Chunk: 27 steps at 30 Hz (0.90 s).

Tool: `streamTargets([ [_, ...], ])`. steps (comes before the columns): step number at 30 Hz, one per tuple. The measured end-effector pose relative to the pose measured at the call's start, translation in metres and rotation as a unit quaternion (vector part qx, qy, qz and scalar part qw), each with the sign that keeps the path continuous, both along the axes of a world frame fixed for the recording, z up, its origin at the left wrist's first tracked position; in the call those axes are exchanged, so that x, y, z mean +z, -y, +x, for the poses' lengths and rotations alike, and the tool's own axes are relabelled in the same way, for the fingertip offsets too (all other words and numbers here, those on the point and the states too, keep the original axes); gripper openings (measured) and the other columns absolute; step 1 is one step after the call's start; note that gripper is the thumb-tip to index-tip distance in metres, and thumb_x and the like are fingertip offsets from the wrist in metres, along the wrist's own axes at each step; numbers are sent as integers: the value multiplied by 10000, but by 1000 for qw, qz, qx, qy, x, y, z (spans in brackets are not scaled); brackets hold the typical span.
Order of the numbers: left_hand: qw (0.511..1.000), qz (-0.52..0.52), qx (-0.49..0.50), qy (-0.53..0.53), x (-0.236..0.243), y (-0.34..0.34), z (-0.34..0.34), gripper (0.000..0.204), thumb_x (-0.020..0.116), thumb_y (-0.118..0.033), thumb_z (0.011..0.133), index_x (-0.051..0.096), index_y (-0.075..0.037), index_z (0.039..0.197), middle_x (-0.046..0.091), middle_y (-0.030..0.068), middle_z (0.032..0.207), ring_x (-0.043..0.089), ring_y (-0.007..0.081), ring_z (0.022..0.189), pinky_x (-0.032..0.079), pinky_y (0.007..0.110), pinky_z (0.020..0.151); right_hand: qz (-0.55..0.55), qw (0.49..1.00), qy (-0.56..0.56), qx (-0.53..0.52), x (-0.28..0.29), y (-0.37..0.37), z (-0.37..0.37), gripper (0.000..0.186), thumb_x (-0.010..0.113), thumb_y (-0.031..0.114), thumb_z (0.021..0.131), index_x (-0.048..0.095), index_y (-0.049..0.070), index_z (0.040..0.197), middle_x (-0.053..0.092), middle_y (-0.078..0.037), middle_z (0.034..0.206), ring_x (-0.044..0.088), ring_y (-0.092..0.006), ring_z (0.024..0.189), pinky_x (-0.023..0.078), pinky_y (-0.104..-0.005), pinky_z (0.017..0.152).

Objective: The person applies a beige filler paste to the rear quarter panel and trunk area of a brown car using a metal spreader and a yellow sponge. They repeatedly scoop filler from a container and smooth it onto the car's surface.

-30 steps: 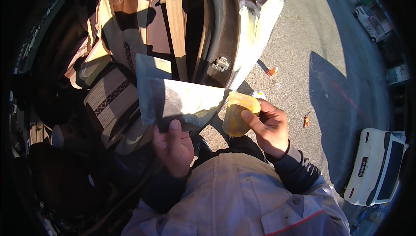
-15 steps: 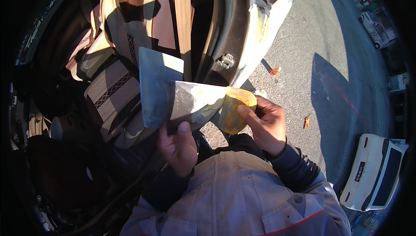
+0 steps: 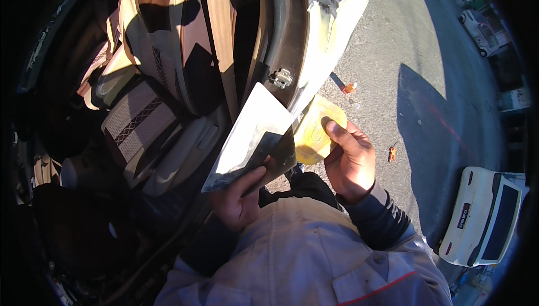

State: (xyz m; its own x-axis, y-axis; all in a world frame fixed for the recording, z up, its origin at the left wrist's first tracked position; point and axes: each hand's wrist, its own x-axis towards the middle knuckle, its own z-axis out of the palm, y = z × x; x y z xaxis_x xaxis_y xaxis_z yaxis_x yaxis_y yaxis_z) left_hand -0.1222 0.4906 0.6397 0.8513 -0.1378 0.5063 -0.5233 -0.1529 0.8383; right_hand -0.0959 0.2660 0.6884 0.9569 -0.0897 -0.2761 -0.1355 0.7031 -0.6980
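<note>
My left hand (image 3: 238,200) is closed on the lower edge of a thin flat plate (image 3: 238,151), tilted in front of the car's door opening. Its upper part is bright and pale in the sun, with greyish smears, and its lower right part lies in shadow. My right hand (image 3: 355,163) pinches a yellow putty spreader (image 3: 319,126), a thin rounded sheet with darker stains, thumb on its face. The spreader is just right of the plate's right corner; whether they touch, I cannot tell.
Ahead and left is the open car interior with a beige and brown seat (image 3: 143,109). The body pillar carries a metal latch (image 3: 281,78), beside a whitish body panel (image 3: 331,39). Small orange items (image 3: 392,154) lie on the asphalt. A white car (image 3: 480,216) stands right.
The plate has turned in my left hand, its bright face now slanting up to the right. My right hand has drawn the spreader slightly right and up, apart from the plate's face.
</note>
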Motion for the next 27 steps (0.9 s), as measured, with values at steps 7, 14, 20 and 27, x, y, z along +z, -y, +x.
streamTargets([
  [7, 984, -123, 85, -98, -13, -7, -3, 242, 608, -36, 1005, 654, 106, 1195, 748, 173, 1123, 713, 221, 1055, 544, 373, 967, 103, 990, -94, -9, -21, 36, 11, 353, 562, 140, 1020, 562, -40, 1324, 715, -161, 1230, 715, -272, 1119, 561, -431, 1010],
  [14, 830, -508, 30, -230, -39, -25, 11, 359, 577, -113, 1046, 548, 5, 1384, 659, 112, 1347, 634, 219, 1226, 486, 386, 1067, -213, 976, -20, -25, -60, 85, 31, 349, 542, 6, 987, 590, -44, 1328, 662, -169, 1282, 653, -269, 1200, 514, -405, 1065],
  [20, 812, -528, 38, -245, -49, -25, 9, 347, 545, -112, 1054, 551, -12, 1387, 659, 110, 1351, 629, 227, 1244, 489, 393, 1070, -819, 453, 348, -46, -69, 103, 74, 378, 743, -39, 848, 735, 116, 1192, 603, -114, 1153, 587, -324, 1159, 527, -420, 966],
  [27, 788, -568, 58, -230, -58, -22, 3, 370, 581, -64, 1025, 561, 2, 1388, 661, 131, 1344, 637, 234, 1225, 498, 399, 1068, -878, 230, 416, 53, -74, 124, 119, 491, 715, 92, 826, 705, 239, 1295, 574, -110, 1298, 554, -313, 1284, 533, -461, 1027],
])
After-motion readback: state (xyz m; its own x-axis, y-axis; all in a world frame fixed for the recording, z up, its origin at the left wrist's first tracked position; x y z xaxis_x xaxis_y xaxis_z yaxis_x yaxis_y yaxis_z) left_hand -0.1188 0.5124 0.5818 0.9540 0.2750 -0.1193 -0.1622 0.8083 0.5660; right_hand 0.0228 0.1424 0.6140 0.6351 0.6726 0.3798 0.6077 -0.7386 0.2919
